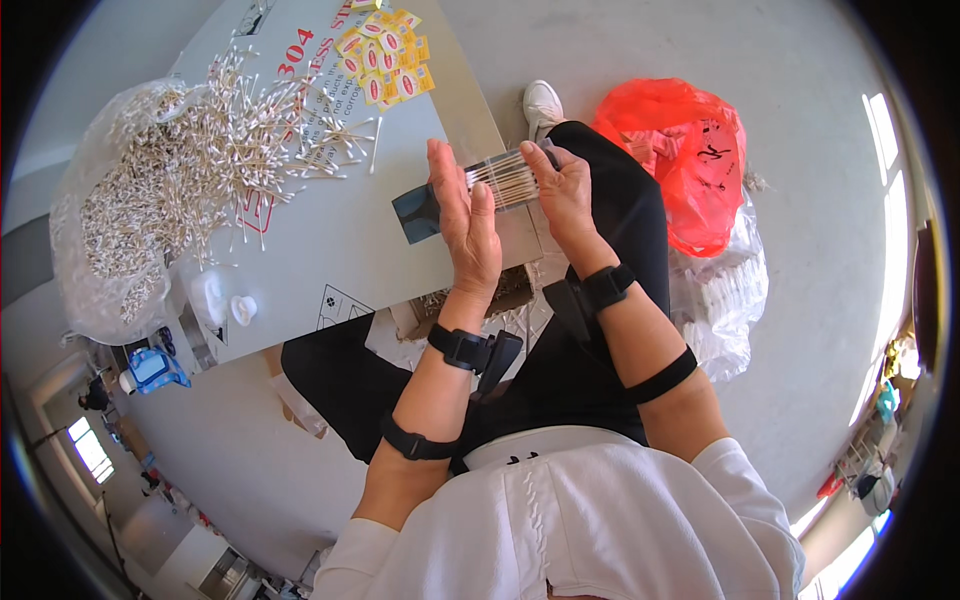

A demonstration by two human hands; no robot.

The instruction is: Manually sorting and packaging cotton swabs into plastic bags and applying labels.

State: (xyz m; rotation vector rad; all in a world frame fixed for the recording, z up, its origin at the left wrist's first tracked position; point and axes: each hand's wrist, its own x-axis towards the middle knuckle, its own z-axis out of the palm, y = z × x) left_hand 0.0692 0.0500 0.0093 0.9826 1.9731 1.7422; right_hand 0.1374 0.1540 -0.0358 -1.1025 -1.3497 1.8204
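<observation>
A grey tabletop (290, 285), heaped with loose cotton swabs (220, 150), fills the upper left. At centre, the right hand (567, 197) grips a clear swab pack (508, 181); the left hand (466, 222) lies open against it (fingers straight). Evening the swabs seems underway; the next move calls for a steady hold. The left palm hides where the dark end piece (414, 214) meets the pack.

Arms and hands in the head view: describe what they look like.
The left hand and right hand are ungloved. Near each wrist sits a black strap with a flat black piece jutting off it; a second black band circles each forearm nearer the elbow. Short white sleeves cover the upper arms.
</observation>
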